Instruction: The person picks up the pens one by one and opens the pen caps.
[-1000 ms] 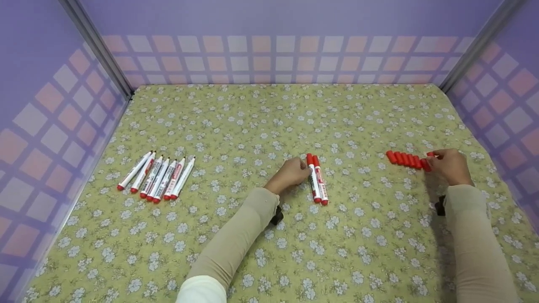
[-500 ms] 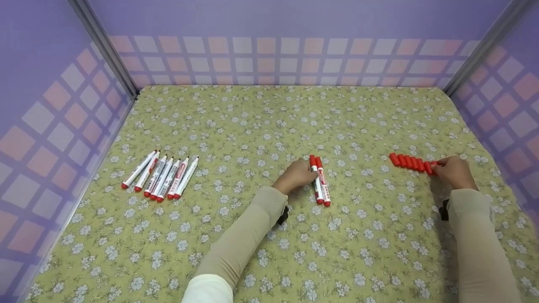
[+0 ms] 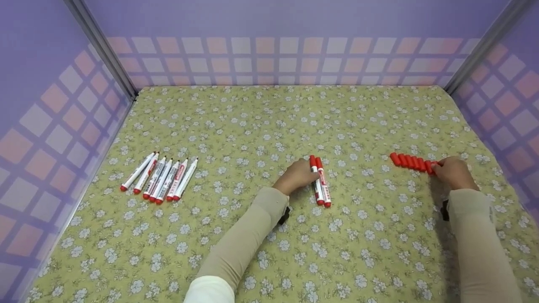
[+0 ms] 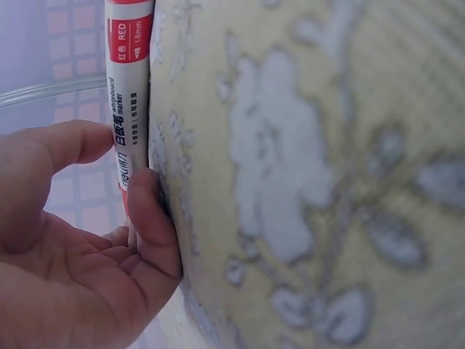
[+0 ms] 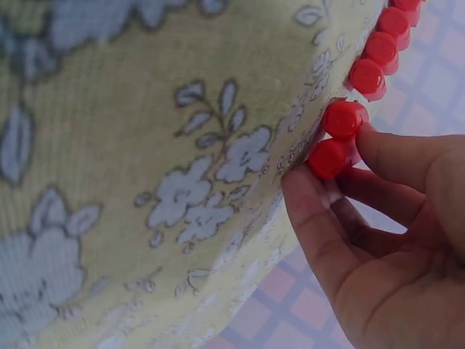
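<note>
Two capped red whiteboard markers lie side by side near the middle of the table. My left hand pinches the left marker, and the right marker lies against it. Up close in the left wrist view, thumb and forefinger are on the white barrel of the marker, which has a red label. On the right, a row of red marker caps lies on the cloth. My right hand holds the cap at the row's right end; the right wrist view shows this cap between thumb and forefinger, beside another cap.
Several uncapped markers with white barrels and red ends lie fanned out at the left, tips pointing away. A flowered yellow-green cloth covers the table. Purple checked panels enclose the back and both sides.
My right hand has lowered its cap from just above the row to the row's right end. My left hand has come onto the left of the two capped markers, which have barely moved.
</note>
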The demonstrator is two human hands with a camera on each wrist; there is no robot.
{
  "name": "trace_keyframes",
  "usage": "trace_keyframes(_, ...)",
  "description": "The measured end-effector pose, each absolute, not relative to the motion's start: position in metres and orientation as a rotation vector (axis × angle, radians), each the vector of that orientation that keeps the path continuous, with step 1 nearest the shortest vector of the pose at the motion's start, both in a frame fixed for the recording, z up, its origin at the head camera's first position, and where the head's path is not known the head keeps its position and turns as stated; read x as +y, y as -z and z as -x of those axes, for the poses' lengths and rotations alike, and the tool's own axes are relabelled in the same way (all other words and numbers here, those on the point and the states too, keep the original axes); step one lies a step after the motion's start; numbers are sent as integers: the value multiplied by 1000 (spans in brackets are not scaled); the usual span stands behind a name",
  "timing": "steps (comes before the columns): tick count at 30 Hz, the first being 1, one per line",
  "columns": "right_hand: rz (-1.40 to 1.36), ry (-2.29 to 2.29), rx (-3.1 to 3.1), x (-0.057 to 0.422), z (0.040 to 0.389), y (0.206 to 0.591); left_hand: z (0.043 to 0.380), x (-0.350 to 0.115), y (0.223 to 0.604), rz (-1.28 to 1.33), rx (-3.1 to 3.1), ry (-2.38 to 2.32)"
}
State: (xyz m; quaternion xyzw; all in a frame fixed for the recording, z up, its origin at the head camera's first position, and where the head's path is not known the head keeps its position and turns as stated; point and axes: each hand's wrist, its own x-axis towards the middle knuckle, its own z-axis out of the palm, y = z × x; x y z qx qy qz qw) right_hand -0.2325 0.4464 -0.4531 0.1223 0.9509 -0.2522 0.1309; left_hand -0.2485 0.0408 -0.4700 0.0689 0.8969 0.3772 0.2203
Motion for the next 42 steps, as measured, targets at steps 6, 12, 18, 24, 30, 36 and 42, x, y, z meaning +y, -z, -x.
trace_keyframes(6, -298, 625, 2758, 441, 232, 449, 248, 41, 467, -156, 2474, -1039)
trace_keyframes(12, -270, 611, 2733, 442, 231, 451, 250, 44, 467, -145, 2466, -988)
trace_keyframes(18, -284, 620, 2723, 442, 230, 452, 250, 47, 468, -127, 2473, -995)
trace_keyframes(24, -321, 633, 2742, 441, 228, 452, 247, 52, 468, -119, 2514, -945)
trace_keyframes(30, -325, 664, 2768, 439, 225, 453, 245, 56, 467, -55, 2481, -968)
trace_keyframes(36, -318, 677, 2775, 439, 224, 451, 246, 58, 466, -32, 2461, -973)
trace_keyframes(42, -306, 691, 2772, 438, 224, 450, 247, 57, 466, -8, 2421, -969)
